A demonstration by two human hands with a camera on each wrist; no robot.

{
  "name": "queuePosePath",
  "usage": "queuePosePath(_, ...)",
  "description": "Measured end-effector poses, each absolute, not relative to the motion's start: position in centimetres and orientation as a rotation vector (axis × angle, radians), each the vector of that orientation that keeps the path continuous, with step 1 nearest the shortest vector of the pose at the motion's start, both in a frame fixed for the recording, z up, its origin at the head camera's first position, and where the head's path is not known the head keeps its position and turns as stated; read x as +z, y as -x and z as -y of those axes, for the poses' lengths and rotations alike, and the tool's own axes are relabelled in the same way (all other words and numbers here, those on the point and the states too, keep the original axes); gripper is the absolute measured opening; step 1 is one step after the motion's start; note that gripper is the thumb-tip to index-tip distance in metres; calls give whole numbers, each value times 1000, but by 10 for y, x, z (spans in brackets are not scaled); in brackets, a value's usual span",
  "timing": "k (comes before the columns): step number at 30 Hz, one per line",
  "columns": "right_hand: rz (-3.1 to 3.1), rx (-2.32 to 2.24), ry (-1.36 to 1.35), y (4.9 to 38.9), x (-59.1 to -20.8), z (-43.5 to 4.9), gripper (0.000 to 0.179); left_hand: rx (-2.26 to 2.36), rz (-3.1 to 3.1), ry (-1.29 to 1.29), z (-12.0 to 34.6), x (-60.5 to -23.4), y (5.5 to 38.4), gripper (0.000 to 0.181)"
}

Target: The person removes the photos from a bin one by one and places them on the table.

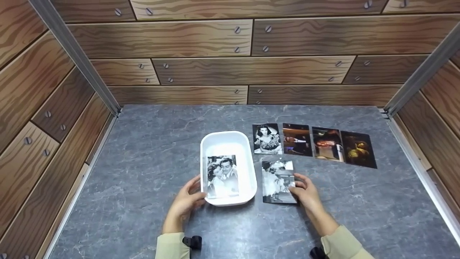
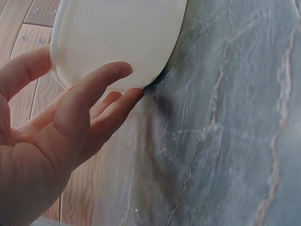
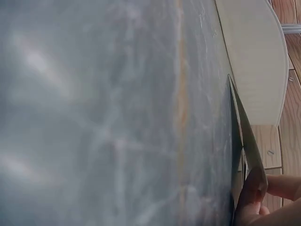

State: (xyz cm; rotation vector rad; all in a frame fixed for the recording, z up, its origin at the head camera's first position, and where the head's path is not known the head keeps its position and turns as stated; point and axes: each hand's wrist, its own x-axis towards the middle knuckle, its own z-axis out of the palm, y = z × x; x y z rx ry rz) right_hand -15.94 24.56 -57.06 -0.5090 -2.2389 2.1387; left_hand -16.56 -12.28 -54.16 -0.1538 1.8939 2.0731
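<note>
A white plastic tub (image 1: 246, 169) with rounded corners stands left of the other prints. Inside lies a black-and-white photo (image 1: 222, 178) of a couple. My left hand (image 1: 185, 201) holds the tub around its near left corner, thumb by the near end and fingers along the left side. The left wrist view shows that hand (image 2: 61, 122) close against the tub wall (image 2: 117, 42). My right hand (image 1: 306, 194) pinches the right edge of another black-and-white photo (image 1: 276, 183). In the right wrist view this photo (image 3: 248, 132) slants up from the tabletop toward the fingers.
Behind the held photo, a row of prints lies on the grey marbled table (image 1: 143, 158): a black-and-white portrait (image 1: 266, 138) and dark colour pictures (image 1: 297, 140), the last (image 1: 358, 149) farthest right. Wood-patterned walls (image 1: 201, 37) enclose the back and sides.
</note>
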Motion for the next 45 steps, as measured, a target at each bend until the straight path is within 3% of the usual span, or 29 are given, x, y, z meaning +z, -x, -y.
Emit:
queuePosePath(14, 2512, 1960, 626, 154, -546, -238, 54, 2039, -1893, 171, 122, -548, 166, 73)
queuePosePath(21, 2297, 2188, 455, 179, -511, -223, 66, 2054, -1894, 166, 122, -547, 164, 75)
queuePosePath(29, 2193, 2299, 212, 198, -484, -166, 67, 2059, -1891, 166, 124, -544, 164, 74)
queuePosePath(37, 2250, 2532, 127, 191, -496, -103, 73, 2052, -1912, 140, 125, -541, 166, 73)
queuePosePath(45, 2399, 2451, 319, 193, -517, -73, 81, 2069, -1896, 139, 124, -543, 167, 73)
